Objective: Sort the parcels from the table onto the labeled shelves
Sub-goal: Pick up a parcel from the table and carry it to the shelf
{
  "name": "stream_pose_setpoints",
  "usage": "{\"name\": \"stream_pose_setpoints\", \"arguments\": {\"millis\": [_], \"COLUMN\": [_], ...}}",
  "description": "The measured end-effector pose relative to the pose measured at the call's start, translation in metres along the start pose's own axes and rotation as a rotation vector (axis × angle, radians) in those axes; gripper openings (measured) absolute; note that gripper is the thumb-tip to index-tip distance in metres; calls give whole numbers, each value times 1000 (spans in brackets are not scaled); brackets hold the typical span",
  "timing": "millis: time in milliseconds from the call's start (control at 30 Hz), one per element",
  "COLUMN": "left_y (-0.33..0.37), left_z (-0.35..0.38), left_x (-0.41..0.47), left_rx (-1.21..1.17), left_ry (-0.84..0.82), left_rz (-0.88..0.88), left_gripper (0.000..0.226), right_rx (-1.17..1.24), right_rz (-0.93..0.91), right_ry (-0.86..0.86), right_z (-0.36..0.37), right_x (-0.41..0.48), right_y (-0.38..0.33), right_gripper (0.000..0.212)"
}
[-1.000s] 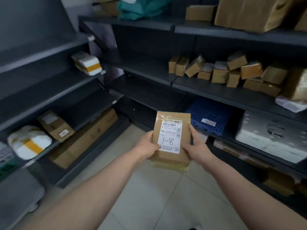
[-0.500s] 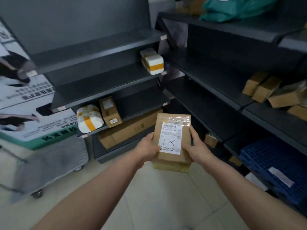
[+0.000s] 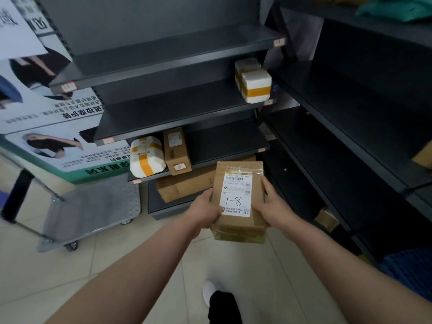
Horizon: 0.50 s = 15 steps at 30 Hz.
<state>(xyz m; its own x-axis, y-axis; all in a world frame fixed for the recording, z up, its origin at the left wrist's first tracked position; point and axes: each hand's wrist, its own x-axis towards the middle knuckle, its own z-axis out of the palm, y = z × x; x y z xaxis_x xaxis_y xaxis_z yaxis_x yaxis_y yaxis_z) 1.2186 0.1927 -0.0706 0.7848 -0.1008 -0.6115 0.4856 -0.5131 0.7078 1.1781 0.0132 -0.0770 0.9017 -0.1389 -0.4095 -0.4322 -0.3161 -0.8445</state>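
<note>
I hold a brown cardboard parcel (image 3: 238, 181) in front of me at waist height, its white label marked "1-8" facing up. My left hand (image 3: 205, 211) grips its left edge and my right hand (image 3: 272, 206) grips its right edge. A second, yellowish parcel (image 3: 238, 236) lies under it in the same grip. Straight ahead stands a dark shelf unit (image 3: 177, 108) with small labels on its shelf edges. A white parcel with yellow tape (image 3: 256, 86) sits on its middle shelf at the right end. Lower down are another white taped parcel (image 3: 146, 156) and a brown box (image 3: 176, 150).
A long flat carton (image 3: 184, 185) lies on the bottom shelf. A grey platform trolley (image 3: 93, 206) stands on the tiled floor at the left, before a printed poster (image 3: 46, 127). A second dark shelf unit (image 3: 350, 136) runs along the right, with a blue crate (image 3: 409, 272) low down.
My view has swung left, from the right-hand shelves full of brown boxes to the left shelf unit. Both hands keep the same hold on the parcels.
</note>
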Motion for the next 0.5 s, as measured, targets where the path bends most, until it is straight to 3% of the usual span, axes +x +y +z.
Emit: {"name": "stream_pose_setpoints", "arguments": {"millis": [500], "left_y": [16], "left_z": [-78], "left_x": [179], "left_rx": [-23], "left_ry": [-32], "left_rz": [-112], "left_gripper": [56], "right_rx": [2], "right_rz": [147], "right_ry": [-70], "right_z": [65], "right_x": [193], "right_y": [-34], "right_gripper": [72]}}
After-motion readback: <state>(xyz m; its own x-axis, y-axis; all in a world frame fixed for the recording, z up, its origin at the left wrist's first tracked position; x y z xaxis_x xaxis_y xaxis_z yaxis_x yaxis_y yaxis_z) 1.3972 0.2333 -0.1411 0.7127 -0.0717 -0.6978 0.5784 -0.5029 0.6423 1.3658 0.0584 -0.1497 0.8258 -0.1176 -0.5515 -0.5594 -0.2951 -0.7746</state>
